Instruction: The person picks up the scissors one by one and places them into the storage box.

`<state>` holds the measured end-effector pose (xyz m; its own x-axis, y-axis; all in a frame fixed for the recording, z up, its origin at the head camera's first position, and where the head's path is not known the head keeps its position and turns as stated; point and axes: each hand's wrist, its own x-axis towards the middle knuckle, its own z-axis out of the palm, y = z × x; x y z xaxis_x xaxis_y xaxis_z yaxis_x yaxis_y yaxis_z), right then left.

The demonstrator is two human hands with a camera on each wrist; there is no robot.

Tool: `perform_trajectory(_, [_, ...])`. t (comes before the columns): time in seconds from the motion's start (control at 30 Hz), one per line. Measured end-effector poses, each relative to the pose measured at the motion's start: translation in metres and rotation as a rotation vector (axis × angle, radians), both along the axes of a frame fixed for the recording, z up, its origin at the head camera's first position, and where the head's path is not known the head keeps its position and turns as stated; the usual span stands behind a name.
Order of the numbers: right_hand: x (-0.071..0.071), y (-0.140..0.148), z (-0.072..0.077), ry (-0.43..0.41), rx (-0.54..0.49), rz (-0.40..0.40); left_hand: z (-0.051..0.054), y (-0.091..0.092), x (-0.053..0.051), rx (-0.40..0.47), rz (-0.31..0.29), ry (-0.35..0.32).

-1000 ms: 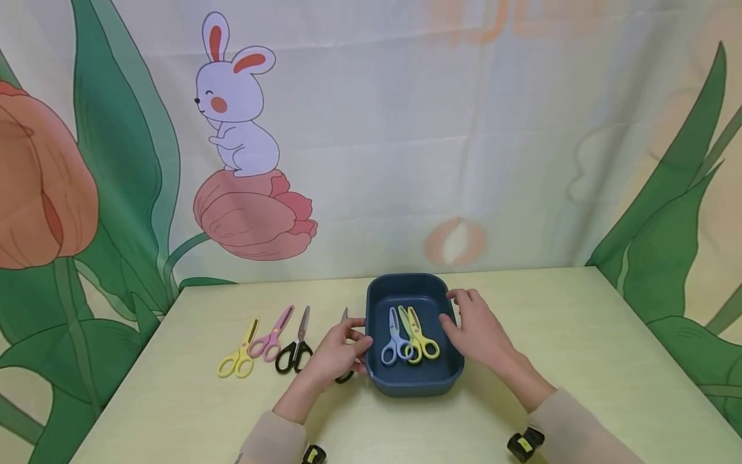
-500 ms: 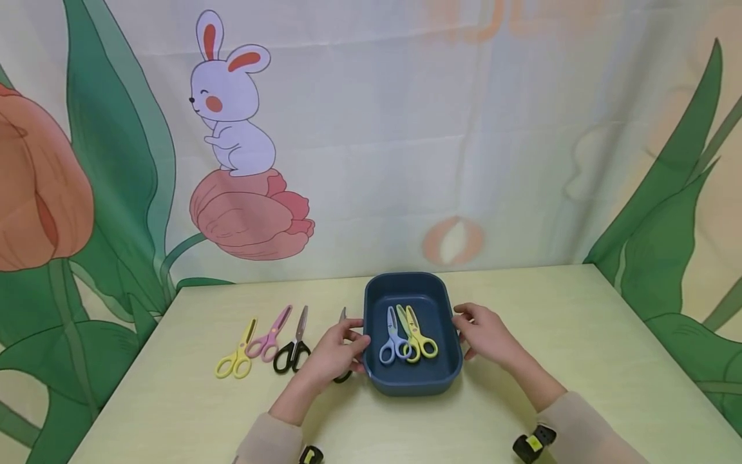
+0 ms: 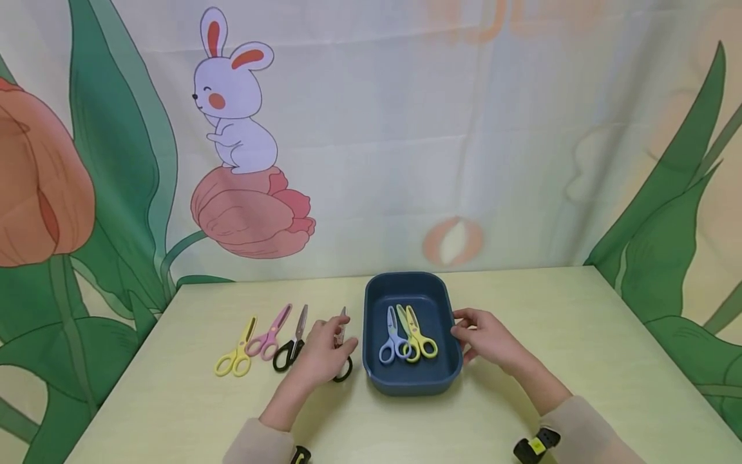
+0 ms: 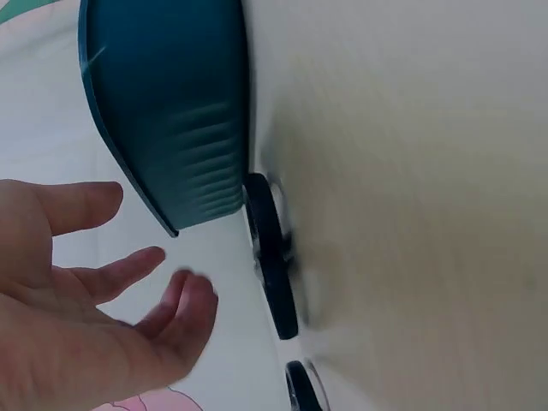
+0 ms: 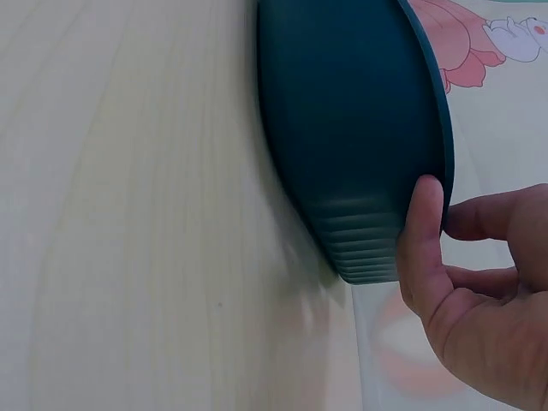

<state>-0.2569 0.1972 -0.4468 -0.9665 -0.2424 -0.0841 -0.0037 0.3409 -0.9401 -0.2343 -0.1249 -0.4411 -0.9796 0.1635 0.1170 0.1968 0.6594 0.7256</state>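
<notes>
A pale table (image 3: 580, 341) bears a blue bin (image 3: 414, 388) and four pairs of scissors (image 3: 271, 335).

In the head view the left hand (image 3: 319, 351) covers part of the black-handled scissors (image 3: 350, 368) beside the blue tub (image 3: 413, 388), inside which a pale green pair (image 3: 401, 314) lies partly hidden under the yellow scissors (image 3: 426, 346). Orange lettering (image 3: 493, 19) on the backdrop is blurred and cut off by the top edge. Both wrist views crop the tub at the top, and the right hand (image 5: 488, 334) hides some rim and runs off the right edge.
</notes>
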Motion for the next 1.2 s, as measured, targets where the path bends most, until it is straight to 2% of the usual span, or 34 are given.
perform_trajectory(0.17, [0.000,0.000,-0.001,0.005,-0.010,0.011,-0.005,-0.004,0.003,-0.165,0.016,0.066])
perform_trajectory(0.3, [0.000,0.001,-0.001,0.005,-0.013,0.015,-0.009,-0.005,0.006,-0.288,-0.010,0.020])
perform_trajectory(0.43, [-0.001,0.001,-0.001,0.001,-0.011,0.007,-0.012,-0.006,0.006,-0.373,-0.053,0.002])
perform_trajectory(0.5, [-0.002,0.001,-0.001,-0.002,-0.009,0.005,-0.018,-0.007,0.004,-0.423,-0.070,-0.002])
perform_trajectory(0.6, [-0.003,0.001,-0.001,-0.009,-0.011,0.005,-0.019,-0.008,0.004,-0.475,-0.096,-0.042])
perform_trajectory(0.8, [-0.003,0.002,-0.003,-0.009,-0.019,0.009,-0.008,-0.005,0.011,-0.526,-0.136,-0.086])
perform_trajectory(1.2, [-0.005,0.004,-0.003,0.000,-0.019,0.022,-0.004,-0.003,0.011,-0.605,-0.164,-0.035])
